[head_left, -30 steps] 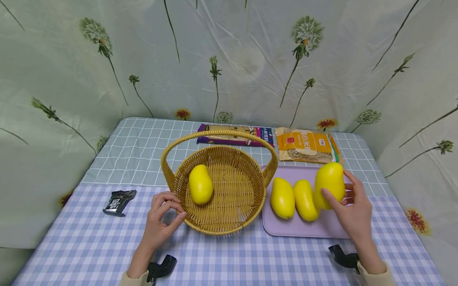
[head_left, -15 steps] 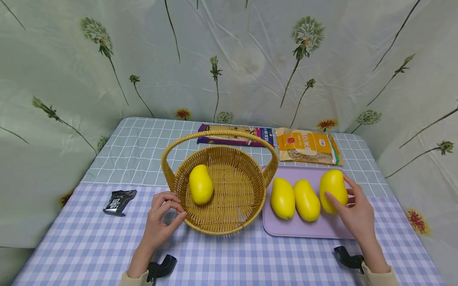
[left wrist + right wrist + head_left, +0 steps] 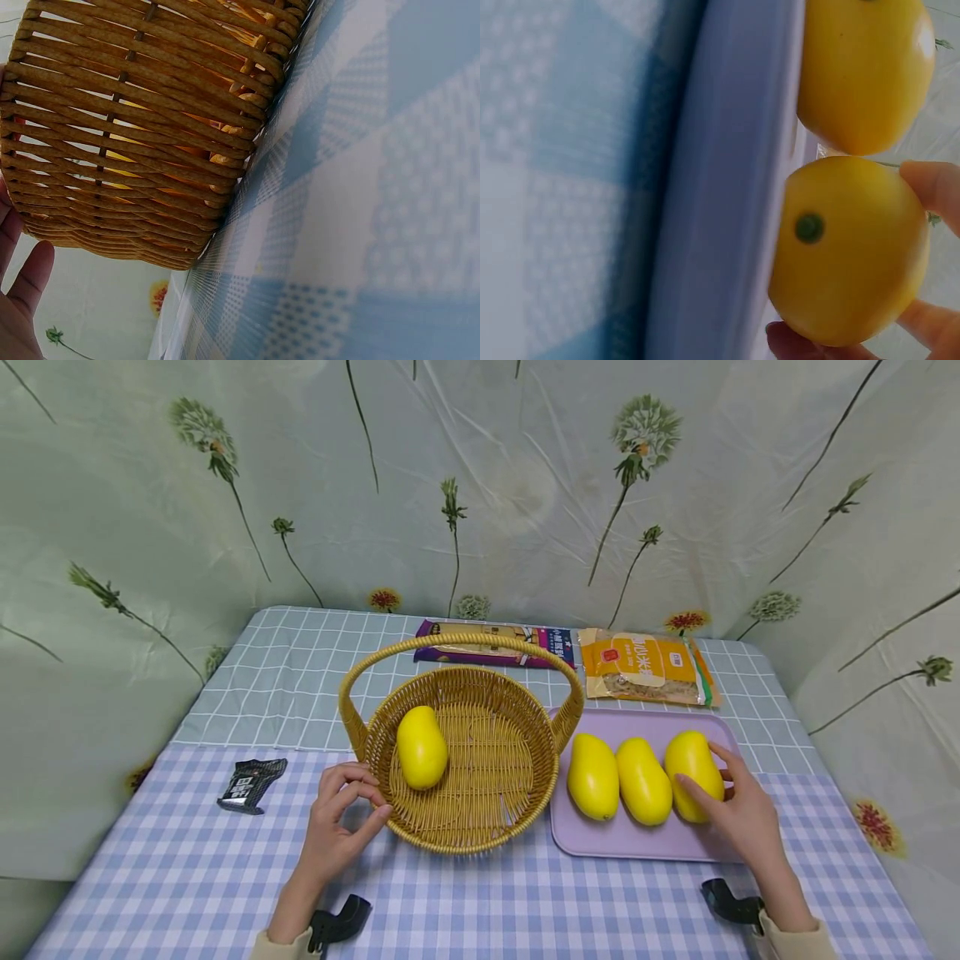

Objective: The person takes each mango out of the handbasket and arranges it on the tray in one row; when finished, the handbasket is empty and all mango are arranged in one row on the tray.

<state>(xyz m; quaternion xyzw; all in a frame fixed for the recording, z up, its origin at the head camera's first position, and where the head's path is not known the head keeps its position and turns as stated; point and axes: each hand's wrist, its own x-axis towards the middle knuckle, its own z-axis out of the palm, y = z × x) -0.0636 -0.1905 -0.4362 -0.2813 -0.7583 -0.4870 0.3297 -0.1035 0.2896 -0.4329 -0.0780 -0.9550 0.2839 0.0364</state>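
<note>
Here, before a dandelion-printed curtain (image 3: 525,493), I view the checked tabletop (image 3: 487,910); the right grip (image 3: 746,818) pinches a yellow fruit (image 3: 686,758), now lowered onto the tray (image 3: 630,843); the left grip (image 3: 333,822) rests loosely against the basket (image 3: 465,847).

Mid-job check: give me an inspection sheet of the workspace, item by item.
Surface: blue checked cloth in front, grey gridded cloth behind.
Job's things: wicker basket holding one mango; lilac tray bearing three mangoes.
Clutter: black packet left of the basket; purple packet and orange packet behind.
Hands: right hand grips the rightmost mango on the tray; left hand at the basket's rim, grip unclear.
Cables: nothing seen.
Surroundings: floral backdrop behind.
</note>
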